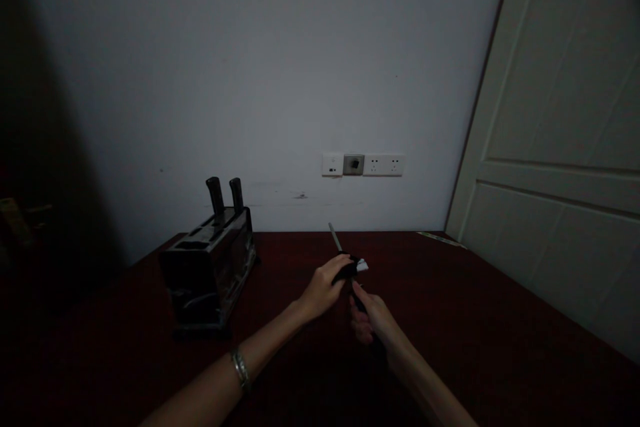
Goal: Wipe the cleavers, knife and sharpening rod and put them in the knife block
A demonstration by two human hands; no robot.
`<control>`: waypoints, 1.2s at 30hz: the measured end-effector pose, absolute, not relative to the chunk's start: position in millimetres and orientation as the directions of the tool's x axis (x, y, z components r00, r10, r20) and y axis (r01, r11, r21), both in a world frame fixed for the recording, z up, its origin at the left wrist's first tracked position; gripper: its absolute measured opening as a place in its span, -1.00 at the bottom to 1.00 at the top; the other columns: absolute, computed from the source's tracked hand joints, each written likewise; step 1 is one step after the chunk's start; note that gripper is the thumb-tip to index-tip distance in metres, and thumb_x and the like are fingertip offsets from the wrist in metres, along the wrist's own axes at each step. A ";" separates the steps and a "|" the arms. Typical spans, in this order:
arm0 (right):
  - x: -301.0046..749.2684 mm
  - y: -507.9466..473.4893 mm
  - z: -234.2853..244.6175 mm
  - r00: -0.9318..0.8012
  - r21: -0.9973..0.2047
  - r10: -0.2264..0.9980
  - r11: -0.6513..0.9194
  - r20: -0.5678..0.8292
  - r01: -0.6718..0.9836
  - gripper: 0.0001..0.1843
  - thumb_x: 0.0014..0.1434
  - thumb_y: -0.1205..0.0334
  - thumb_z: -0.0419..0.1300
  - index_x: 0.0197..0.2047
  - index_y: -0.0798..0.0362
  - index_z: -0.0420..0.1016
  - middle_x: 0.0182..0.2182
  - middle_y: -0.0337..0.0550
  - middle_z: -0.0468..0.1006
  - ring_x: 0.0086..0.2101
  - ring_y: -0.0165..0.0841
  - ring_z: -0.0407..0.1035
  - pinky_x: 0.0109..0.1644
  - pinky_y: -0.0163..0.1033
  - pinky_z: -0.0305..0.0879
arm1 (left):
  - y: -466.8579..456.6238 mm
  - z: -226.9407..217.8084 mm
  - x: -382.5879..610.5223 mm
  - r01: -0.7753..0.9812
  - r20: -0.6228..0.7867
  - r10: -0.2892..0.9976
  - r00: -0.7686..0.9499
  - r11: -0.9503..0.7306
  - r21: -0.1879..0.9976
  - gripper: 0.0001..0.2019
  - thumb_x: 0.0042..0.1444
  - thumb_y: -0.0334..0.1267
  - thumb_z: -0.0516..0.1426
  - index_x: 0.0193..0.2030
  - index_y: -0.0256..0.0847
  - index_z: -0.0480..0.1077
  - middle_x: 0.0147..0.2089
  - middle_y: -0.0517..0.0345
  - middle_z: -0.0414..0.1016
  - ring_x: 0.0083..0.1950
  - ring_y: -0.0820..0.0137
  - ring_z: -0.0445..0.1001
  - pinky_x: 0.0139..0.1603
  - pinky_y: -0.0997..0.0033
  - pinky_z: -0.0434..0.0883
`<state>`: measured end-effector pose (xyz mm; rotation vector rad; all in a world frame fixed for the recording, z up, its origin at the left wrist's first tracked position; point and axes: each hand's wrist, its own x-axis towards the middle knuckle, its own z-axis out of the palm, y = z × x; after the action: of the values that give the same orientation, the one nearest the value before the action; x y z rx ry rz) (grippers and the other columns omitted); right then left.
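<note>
Over the dark red table (475,320) my left hand (323,290) is closed round the black handle of a sharpening steel (336,240), whose thin metal rod points up and away towards the wall. My right hand (370,320) is closed on the dark handle of a knife (358,295) just below and right of it. A small pale part (362,267) shows where the two tools meet. The knife's blade is hard to make out in the dim light. A metal bracelet (241,369) sits on my left wrist.
A dark knife block (207,273) stands on the table's left, with two black handles (225,197) sticking up from its slots. On the wall behind is a row of white sockets (363,165). A pale door (565,147) fills the right side.
</note>
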<state>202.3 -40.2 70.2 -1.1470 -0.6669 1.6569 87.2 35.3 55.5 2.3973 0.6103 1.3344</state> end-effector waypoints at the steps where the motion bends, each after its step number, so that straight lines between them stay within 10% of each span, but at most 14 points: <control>1: 203.5 -39.6 69.5 -0.070 -0.836 0.928 -0.362 -0.367 -0.412 -0.57 0.24 0.02 -0.13 -0.58 0.06 0.15 -0.91 -0.49 0.00 -0.89 -0.62 -0.14 -0.83 -0.50 -0.24 | 30.9 55.6 88.4 0.191 0.715 0.506 0.482 -0.857 0.478 -0.62 0.07 -0.47 -0.01 0.05 -0.22 0.29 0.10 0.02 0.36 0.15 0.37 0.27 0.18 0.22 0.23; 22: 208.8 -36.8 64.8 -0.056 -0.846 0.952 -0.295 -0.302 -0.444 -0.62 0.03 -0.05 0.11 -0.58 0.05 0.14 -0.89 -0.53 0.01 -0.86 -0.65 -0.15 -0.80 -0.50 -0.23 | 1.6 78.2 105.5 0.284 0.590 0.698 0.405 -0.710 0.645 -0.69 -0.04 -0.54 -0.03 -0.21 -0.26 0.44 -0.23 0.06 0.50 -0.18 0.38 0.44 -0.11 0.37 0.38; 31: 207.3 -36.6 61.3 -0.038 -0.873 0.971 -0.229 -0.235 -0.430 -0.57 -0.04 -0.15 0.15 -0.52 0.04 0.16 -0.87 -0.54 0.02 -0.85 -0.64 -0.15 -0.81 -0.48 -0.21 | 21.6 81.1 95.8 0.245 0.660 0.508 0.554 -0.857 0.454 -0.61 -0.04 -0.55 -0.02 -0.07 -0.22 0.38 -0.02 0.05 0.44 0.02 0.37 0.36 0.08 0.29 0.29; 36: 199.7 -38.2 58.3 -0.058 -0.906 0.974 -0.227 -0.221 -0.358 -0.48 -0.12 -0.30 0.12 -0.51 0.03 0.16 -0.88 -0.55 0.02 -0.86 -0.63 -0.14 -0.82 -0.47 -0.19 | 42.6 93.6 81.8 0.341 0.728 0.589 0.351 -0.804 0.487 -0.62 0.00 -0.52 -0.01 -0.02 -0.24 0.35 -0.01 0.00 0.43 0.04 0.34 0.37 0.09 0.24 0.29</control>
<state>199.7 -38.2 58.3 -1.0775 -0.8215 1.5392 81.8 42.6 93.6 2.3649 0.8332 1.4346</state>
